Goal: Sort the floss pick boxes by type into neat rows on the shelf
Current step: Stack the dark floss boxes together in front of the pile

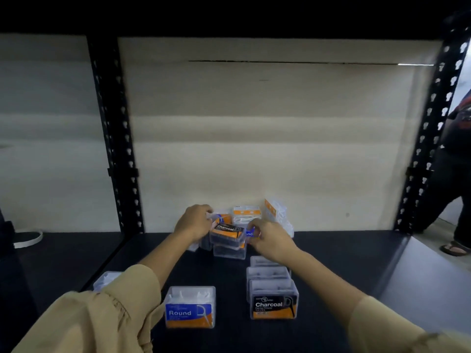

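Observation:
A jumbled pile of clear floss pick boxes lies at the back of the black shelf [331, 289]; a Charcoal box [226, 234] tops it. My left hand [195, 222] grips a clear box [216, 217] at the pile's left. My right hand [270, 239] pinches a blue-labelled box [248, 233] at the pile's right. Near the front stands a blue Round box [190, 307]. To its right, a Charcoal box [274, 303] heads a row of three running toward the back. Another clear box [105, 280] peeks out behind my left sleeve.
Orange-labelled boxes [247, 212] lean against the beige back panel behind the pile. Black perforated uprights [117, 149] frame the shelf on both sides. A person [456, 174] in dark clothes and sandals stands beyond the right upright.

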### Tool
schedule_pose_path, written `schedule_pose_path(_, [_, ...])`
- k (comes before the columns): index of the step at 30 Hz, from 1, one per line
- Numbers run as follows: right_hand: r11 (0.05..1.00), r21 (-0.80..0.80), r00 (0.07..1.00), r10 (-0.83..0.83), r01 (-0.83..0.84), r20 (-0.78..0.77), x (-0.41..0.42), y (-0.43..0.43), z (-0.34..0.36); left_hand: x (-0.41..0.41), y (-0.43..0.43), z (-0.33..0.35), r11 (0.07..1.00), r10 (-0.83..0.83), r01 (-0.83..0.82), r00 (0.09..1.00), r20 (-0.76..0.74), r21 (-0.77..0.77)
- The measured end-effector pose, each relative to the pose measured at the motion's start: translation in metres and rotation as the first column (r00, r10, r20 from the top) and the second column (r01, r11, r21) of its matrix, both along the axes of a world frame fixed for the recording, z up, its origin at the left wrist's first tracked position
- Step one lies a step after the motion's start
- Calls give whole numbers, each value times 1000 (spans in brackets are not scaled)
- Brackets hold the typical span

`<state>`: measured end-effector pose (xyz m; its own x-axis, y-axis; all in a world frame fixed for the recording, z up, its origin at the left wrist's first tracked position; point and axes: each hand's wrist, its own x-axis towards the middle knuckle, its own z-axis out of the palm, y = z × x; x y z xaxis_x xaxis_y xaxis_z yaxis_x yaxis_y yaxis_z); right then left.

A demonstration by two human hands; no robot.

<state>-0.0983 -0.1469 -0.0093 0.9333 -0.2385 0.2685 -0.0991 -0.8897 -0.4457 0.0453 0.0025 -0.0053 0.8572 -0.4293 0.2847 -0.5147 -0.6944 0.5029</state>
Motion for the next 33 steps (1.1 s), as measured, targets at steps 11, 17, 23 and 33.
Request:
schedule_pose_path(11, [991, -137, 975, -42, 12, -218, 74, 4, -17, 25, -6, -20, 985, 50, -42, 998, -41, 165])
schedule_pose_path(17, [998, -56, 986, -20, 11, -167, 76, 0, -25, 22, -4, -20, 990, 108, -104, 993, -39, 98])
schedule_pose_path(23, [996, 84, 995, -12, 20, -101, 55, -16, -22, 9, 6, -9, 986, 155, -157, 987, -41, -63])
schedule_pose_path(33, [942, 336, 997, -43, 19, 62, -6, -46, -4, -34, 2, 8, 983, -77, 77, 997, 4, -169])
